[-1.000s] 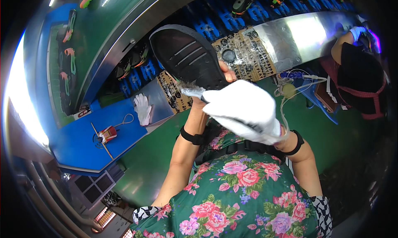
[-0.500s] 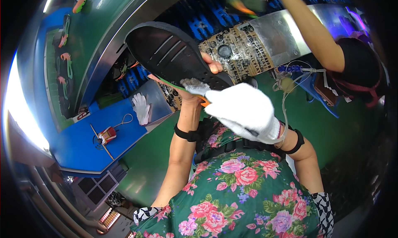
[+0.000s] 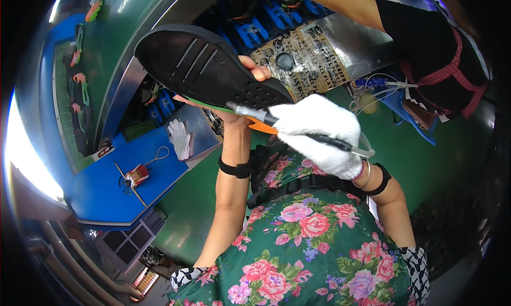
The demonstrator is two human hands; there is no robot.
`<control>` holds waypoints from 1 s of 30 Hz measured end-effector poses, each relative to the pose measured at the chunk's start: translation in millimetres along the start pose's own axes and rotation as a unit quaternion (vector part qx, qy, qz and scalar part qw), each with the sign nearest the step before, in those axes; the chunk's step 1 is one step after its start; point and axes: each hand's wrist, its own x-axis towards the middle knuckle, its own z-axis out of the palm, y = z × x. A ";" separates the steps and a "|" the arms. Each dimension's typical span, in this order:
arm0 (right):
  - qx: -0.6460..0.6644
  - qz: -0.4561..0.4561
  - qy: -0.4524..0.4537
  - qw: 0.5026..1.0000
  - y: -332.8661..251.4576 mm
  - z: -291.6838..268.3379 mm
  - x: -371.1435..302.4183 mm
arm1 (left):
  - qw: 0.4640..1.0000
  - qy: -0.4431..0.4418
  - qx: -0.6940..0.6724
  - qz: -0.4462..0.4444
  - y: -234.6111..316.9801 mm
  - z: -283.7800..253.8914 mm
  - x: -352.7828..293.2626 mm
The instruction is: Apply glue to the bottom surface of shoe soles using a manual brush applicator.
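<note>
Beyond the left edge of the blue table (image 3: 96,199), a white glare (image 3: 32,162) is blown out; glints are scattered over the taped cardboard (image 3: 316,61), straight lines are bowed (fisheye distortion), and the view's corners are swallowed by black.

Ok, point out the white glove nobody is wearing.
The white glove lying beside the blue tabletop; the other is on the right hand, holding a brush.

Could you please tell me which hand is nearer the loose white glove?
Left: the left hand, holding the black sole, is right of the loose glove; the right hand is farther right.
</note>
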 end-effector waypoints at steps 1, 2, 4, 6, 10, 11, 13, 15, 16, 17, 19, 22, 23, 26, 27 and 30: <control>-0.026 -0.024 -0.011 0.999 -0.1 -0.1 -0.2 | 1.000 0.008 0.010 0.008 0.4 0.3 0.7; -0.039 -0.025 0.009 0.999 0.3 -0.4 -0.1 | 1.000 0.011 0.015 0.005 1.1 0.3 1.7; -0.058 -0.035 -0.029 0.997 0.3 -0.1 -0.4 | 0.999 0.001 0.038 0.012 2.1 0.3 3.0; -0.054 -0.028 -0.021 0.998 0.7 0.2 -0.8 | 1.000 0.010 0.022 0.004 2.4 0.4 3.2; 0.006 0.015 0.000 1.000 1.8 -1.1 -1.9 | 1.000 0.013 0.010 -0.001 3.6 0.4 4.0; -0.015 0.007 -0.010 1.000 1.9 -1.5 -2.1 | 1.000 0.006 0.016 -0.001 4.0 0.5 4.7; -0.062 -0.029 -0.019 0.997 2.3 -2.7 -2.6 | 0.999 0.036 0.033 -0.005 5.0 0.4 5.9; -0.036 -0.011 -0.020 0.999 3.0 -3.9 -2.8 | 0.999 0.028 0.024 -0.011 5.7 0.3 7.3; -0.010 0.005 -0.022 1.000 2.5 -3.8 -3.7 | 1.000 0.020 0.015 -0.015 5.8 0.3 7.8; 0.030 0.058 -0.012 0.998 4.1 -5.0 -3.3 | 1.000 0.020 0.015 -0.015 5.8 0.3 8.5; 0.053 0.081 0.015 0.995 5.0 -5.8 -4.4 | 0.999 0.030 0.007 0.010 5.5 -0.1 10.0; -0.027 0.001 -0.028 0.999 6.3 -7.4 -6.0 | 1.000 0.016 -0.018 -0.009 5.1 -1.1 12.2; -0.010 -0.002 -0.026 1.000 7.7 -7.6 -6.1 | 1.000 0.016 -0.018 -0.010 5.0 -1.8 13.3; 0.054 0.102 0.023 0.993 8.0 -9.1 -7.0 | 1.000 0.013 0.018 0.013 5.2 -3.0 15.5; 0.034 0.091 0.022 0.995 7.7 -9.5 -7.4 | 1.000 -0.007 0.003 0.003 5.1 -2.9 15.9; -0.037 -0.003 -0.017 0.999 6.1 -11.8 -8.7 | 1.000 0.021 -0.006 0.006 4.5 -1.8 16.9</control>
